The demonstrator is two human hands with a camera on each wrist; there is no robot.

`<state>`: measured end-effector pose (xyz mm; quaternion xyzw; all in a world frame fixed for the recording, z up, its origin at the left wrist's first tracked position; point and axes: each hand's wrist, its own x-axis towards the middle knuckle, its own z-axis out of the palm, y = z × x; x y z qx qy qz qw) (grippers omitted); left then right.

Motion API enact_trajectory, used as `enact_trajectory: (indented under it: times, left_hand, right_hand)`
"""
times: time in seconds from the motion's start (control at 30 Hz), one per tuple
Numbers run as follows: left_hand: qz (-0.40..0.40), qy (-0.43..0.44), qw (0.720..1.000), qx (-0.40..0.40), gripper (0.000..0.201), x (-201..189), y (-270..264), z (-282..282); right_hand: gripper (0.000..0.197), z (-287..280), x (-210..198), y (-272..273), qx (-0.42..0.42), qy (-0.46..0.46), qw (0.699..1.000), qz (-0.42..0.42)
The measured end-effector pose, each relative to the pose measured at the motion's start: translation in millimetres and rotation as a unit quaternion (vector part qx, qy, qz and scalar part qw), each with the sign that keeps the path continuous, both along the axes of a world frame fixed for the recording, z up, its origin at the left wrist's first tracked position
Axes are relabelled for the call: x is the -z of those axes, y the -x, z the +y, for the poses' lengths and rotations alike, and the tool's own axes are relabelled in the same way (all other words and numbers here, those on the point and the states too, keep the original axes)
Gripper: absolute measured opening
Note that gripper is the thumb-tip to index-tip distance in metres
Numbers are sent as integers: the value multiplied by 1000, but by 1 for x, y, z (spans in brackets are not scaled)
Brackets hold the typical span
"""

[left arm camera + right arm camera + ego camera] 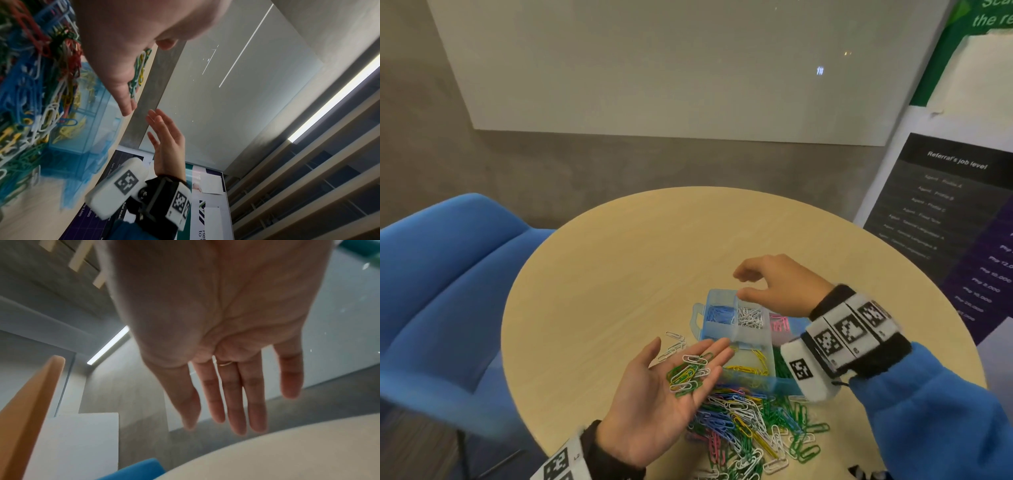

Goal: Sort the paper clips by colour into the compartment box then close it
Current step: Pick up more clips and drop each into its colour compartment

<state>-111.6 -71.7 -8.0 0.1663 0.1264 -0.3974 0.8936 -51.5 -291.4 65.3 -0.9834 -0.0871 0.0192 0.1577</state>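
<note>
A translucent blue compartment box (736, 337) stands open on the round table, with blue clips (719, 313), white clips (750, 317), pink clips (779, 323), yellow clips (751, 365) and green ones in separate compartments. My left hand (647, 411) lies palm up beside the box, fingers straight, carrying a small bunch of green, white and yellow clips (688, 373). My right hand (774, 284) hovers over the box's far side, fingers relaxed, holding nothing; the right wrist view shows its fingers (236, 394) straight. A mixed pile of clips (750, 421) lies in front of the box.
A few white clips (674, 342) lie loose left of the box. The table (619, 274) shows bare wood to the left and behind. A blue chair (441, 291) stands at the left, and a printed poster (945, 212) at the right.
</note>
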Motion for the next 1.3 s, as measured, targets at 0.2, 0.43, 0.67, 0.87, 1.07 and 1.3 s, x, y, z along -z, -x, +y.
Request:
enact_trajectory:
  times: [0.2, 0.43, 0.67, 0.87, 1.07, 1.3]
  left_hand:
    - [-16, 0, 1000, 20, 76, 2, -1, -13]
    - [-44, -7, 998, 45, 82, -5, 0, -32]
    - [-70, -26, 996, 43, 84, -15, 2, -41]
    - [-71, -25, 996, 49, 86, -18, 10, -49]
    - [-55, 27, 996, 63, 84, -19, 15, -55]
    - [-76, 8, 994, 74, 79, -10, 16, -53]
  right_hand:
    - [26, 2, 1, 62, -49, -71, 996, -27]
    - [22, -19, 5, 96, -25, -81, 995, -59]
    - [8, -31, 2, 93, -35, -125, 984, -120]
    - [7, -19, 11, 90, -70, -137, 983, -96]
    - [9, -11, 21, 87, -66, -138, 985, -75]
    - [8, -14, 26, 79, -26, -167, 983, -70]
